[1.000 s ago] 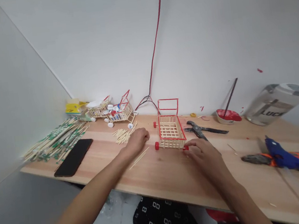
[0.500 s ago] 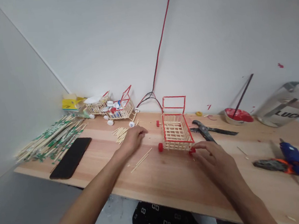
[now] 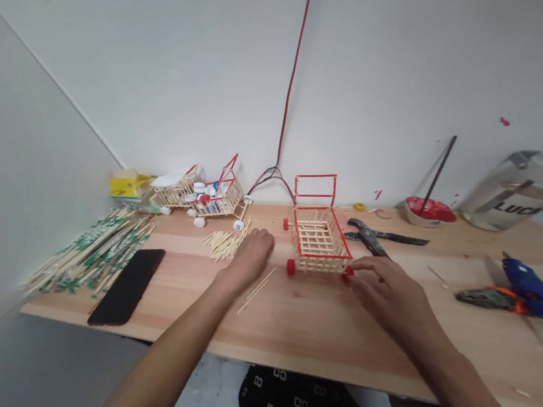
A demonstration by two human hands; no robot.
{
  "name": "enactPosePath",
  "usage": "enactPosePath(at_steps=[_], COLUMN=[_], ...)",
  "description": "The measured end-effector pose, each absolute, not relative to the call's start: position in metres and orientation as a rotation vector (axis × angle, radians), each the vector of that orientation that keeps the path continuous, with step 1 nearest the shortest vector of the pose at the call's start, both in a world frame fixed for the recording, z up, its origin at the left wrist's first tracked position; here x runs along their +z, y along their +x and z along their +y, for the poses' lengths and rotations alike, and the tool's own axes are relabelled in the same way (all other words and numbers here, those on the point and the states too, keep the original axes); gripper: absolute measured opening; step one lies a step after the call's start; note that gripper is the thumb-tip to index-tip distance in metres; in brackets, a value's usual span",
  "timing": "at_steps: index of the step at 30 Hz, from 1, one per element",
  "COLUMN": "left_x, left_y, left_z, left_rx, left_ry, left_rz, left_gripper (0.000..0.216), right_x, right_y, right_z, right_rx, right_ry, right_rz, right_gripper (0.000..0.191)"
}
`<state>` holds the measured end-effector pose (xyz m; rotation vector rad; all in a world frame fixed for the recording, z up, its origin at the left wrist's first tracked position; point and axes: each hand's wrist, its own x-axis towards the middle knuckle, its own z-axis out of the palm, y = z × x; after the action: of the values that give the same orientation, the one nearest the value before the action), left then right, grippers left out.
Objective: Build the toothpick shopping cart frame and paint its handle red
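A miniature shopping cart (image 3: 315, 236) made of thin wooden sticks stands on the table, with a red-painted rim, a red handle frame and red wheels. My right hand (image 3: 392, 291) is at its near right corner, index finger and thumb about the red wheel there. Left of the cart, my left hand (image 3: 256, 252) is low over the table with its fingers curled down; the fingertips are hidden. Beside that hand lies a pile of short cut sticks (image 3: 222, 244). Two longer thin sticks (image 3: 256, 291) lie nearer the front edge.
Two similar carts (image 3: 217, 203) with white wheels stand at the back left, one holding bottle caps. Wrapped sticks (image 3: 95, 246) and a phone (image 3: 127, 287) lie left. Rightward are pincers (image 3: 369, 238), red paint (image 3: 432, 210), a jug (image 3: 510, 196) and a blue glue gun (image 3: 539, 290).
My left hand has shifted slightly right, toward the cart, and its fingers are bent further down. My right hand and the cart stay in place.
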<state>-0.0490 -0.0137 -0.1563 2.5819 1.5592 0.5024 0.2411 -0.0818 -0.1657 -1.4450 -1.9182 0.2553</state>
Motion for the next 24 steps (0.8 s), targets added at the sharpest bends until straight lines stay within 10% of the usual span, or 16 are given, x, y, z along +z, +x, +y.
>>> enactPosePath(at_steps=[8, 24], left_x=[-0.143, -0.154], left_y=[-0.078, -0.065], left_z=[-0.016, -0.03], left_rx=[1.023, 0.713], left_ry=[2.019, 2.388], left_rz=[1.667, 1.583], left_gripper=[0.009, 0.018], right_x=[-0.16, -0.153], right_y=[0.239, 0.247], right_z=[-0.085, -0.087], right_rx=[0.279, 0.35], right_ry=[-1.438, -1.563], right_rz=[-1.895, -1.778], right_gripper=[0.022, 0.03])
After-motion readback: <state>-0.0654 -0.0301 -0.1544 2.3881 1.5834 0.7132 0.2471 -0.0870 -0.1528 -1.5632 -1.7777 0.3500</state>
